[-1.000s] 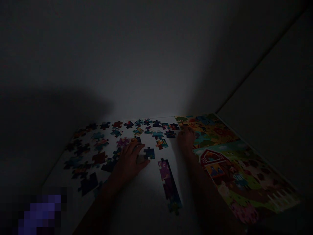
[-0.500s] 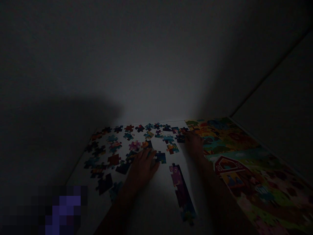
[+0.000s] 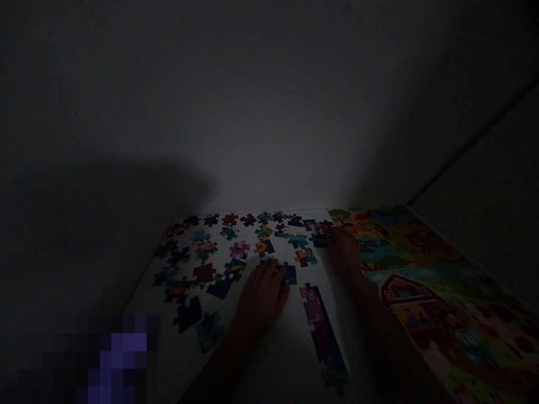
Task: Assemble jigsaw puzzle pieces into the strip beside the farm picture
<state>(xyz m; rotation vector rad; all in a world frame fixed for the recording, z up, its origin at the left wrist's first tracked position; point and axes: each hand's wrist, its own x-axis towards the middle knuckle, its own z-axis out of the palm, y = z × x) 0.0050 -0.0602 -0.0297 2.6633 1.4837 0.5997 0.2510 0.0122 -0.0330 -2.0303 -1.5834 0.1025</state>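
My left hand (image 3: 263,289) lies palm down, fingers spread and flat, at a dark blue puzzle piece (image 3: 288,274); its fingers partly cover this piece. Farther back on the right, my right hand (image 3: 345,251) has its fingers bent together at the edge of a dark puzzle piece (image 3: 320,240). Its fingertips are dim and partly hidden. An orange-and-blue piece (image 3: 264,247) lies beyond my left hand, and a yellow-striped piece (image 3: 305,257) sits between the hands. Nearer to me, a joined strip of purple and blue pieces (image 3: 322,331) rests between my forearms.
Several loose puzzle pieces (image 3: 204,273) are scattered over the left of the white table (image 3: 286,359). On the right lie a savanna picture (image 3: 396,235) and a farm picture (image 3: 455,331). A pale wall (image 3: 269,112) rises behind the table. The light is very dim.
My left hand has slid a little to the right, uncovering dark pieces at its left. My right hand stays at the same piece. The whole view has shifted slightly.
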